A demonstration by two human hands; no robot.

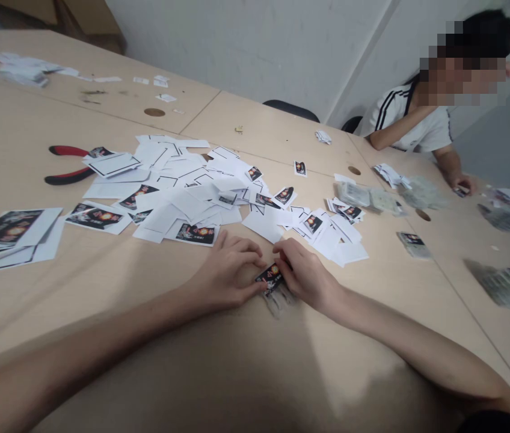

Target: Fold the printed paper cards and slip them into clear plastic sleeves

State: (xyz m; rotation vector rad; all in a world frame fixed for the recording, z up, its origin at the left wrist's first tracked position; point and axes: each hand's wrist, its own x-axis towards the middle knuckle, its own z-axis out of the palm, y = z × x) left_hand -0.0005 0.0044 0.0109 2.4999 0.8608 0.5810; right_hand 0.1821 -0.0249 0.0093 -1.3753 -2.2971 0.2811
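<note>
At the near middle of the table, my left hand (230, 270) pinches the left end of a small dark printed card (269, 278), its thumb at the lower corner. My right hand (307, 273) has curled fingers on the card's right end. The card lies at the top of a small clear plastic packet (277, 302) whose contents I cannot make out. Part of the card and packet is hidden under my right fingers. Just beyond my hands spreads a heap of white paper cards (178, 198), some face up with the same dark print.
Red-and-black handled pliers (68, 177) lie left of the heap, partly covered. A stack of cards (15, 237) sits at far left. Clear packets (354, 195) and a single carded packet (414, 245) are on the right. A seated person (417, 123) works across the table.
</note>
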